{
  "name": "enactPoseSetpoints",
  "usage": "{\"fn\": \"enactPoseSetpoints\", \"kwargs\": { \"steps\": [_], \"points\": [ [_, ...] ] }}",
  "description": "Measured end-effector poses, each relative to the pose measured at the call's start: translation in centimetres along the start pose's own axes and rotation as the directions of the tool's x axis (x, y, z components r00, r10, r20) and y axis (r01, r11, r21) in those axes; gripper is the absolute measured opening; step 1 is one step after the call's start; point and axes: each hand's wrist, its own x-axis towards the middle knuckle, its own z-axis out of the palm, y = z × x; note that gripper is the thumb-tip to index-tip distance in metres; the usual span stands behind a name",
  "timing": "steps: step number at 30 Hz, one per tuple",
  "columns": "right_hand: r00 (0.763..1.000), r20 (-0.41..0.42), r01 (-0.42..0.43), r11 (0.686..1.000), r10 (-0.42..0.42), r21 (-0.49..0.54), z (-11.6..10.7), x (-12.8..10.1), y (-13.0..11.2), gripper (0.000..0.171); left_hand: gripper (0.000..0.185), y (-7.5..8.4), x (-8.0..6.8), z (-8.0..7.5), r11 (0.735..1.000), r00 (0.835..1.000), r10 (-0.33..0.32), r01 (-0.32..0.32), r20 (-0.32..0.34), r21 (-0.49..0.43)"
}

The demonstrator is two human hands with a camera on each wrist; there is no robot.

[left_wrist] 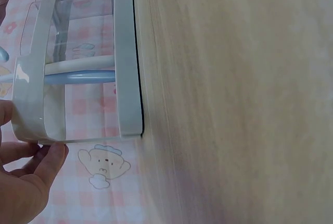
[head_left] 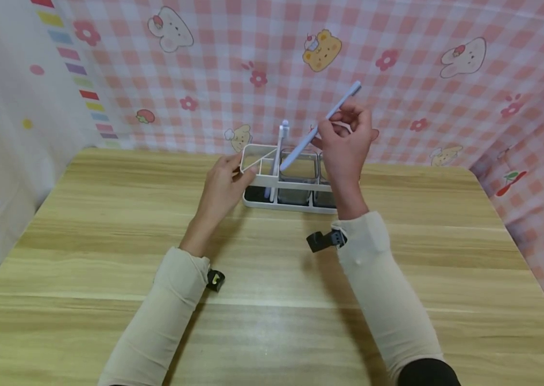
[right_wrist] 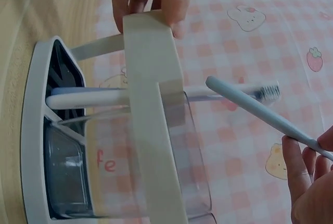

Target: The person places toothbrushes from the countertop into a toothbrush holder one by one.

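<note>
A white toothbrush holder (head_left: 300, 185) stands toward the back of the table. My left hand (head_left: 223, 179) grips the left end of its upper frame between thumb and fingers. Two toothbrushes stand in its left section: a white toothbrush (left_wrist: 86, 64) and a blue toothbrush (left_wrist: 88, 77), side by side. My right hand (head_left: 347, 145) pinches another light blue toothbrush (head_left: 307, 140) near its middle, bristle end up and to the right. The lower tip of this handle hangs above the holder, apart from its frame in the right wrist view. My right hand hides part of the holder's right end.
Clear cups (right_wrist: 65, 174) sit in the holder's middle and right sections. The wooden table (head_left: 262, 311) stretches in front and to both sides. A pink checked curtain (head_left: 233, 48) hangs behind, and a white dotted curtain (head_left: 6, 107) at left.
</note>
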Motion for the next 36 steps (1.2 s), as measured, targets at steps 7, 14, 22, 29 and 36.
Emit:
{"fn": "enactPoseSetpoints", "kwargs": {
  "steps": [7,14,22,29,36],
  "points": [
    [1.000,0.021,0.003,1.000,-0.002,-0.027,0.6,-0.7,0.3,0.027,0.048,0.0,0.0,0.1,1.000,1.000,0.019,-0.019,-0.010,0.008],
    [1.000,0.027,0.012,0.998,-0.011,-0.069,1.1,-1.1,0.6,0.026,0.050,0.0,-0.1,0.1,1.000,1.000,0.013,-0.013,-0.013,0.000],
    [0.999,0.044,-0.018,0.997,0.021,-0.079,1.6,-2.0,1.3,0.026,0.050,0.0,-0.1,0.0,1.000,1.000,0.010,-0.010,-0.009,-0.003],
    [0.998,0.064,0.007,0.996,-0.001,-0.094,2.0,-2.4,1.7,0.025,0.050,0.0,0.0,0.0,1.000,1.000,0.012,-0.012,-0.009,0.002],
    [0.997,0.079,-0.006,0.996,0.014,-0.092,2.1,-2.8,2.5,0.027,0.051,-0.1,0.0,0.0,1.000,1.000,0.006,-0.006,-0.008,-0.005]
  ]
}}
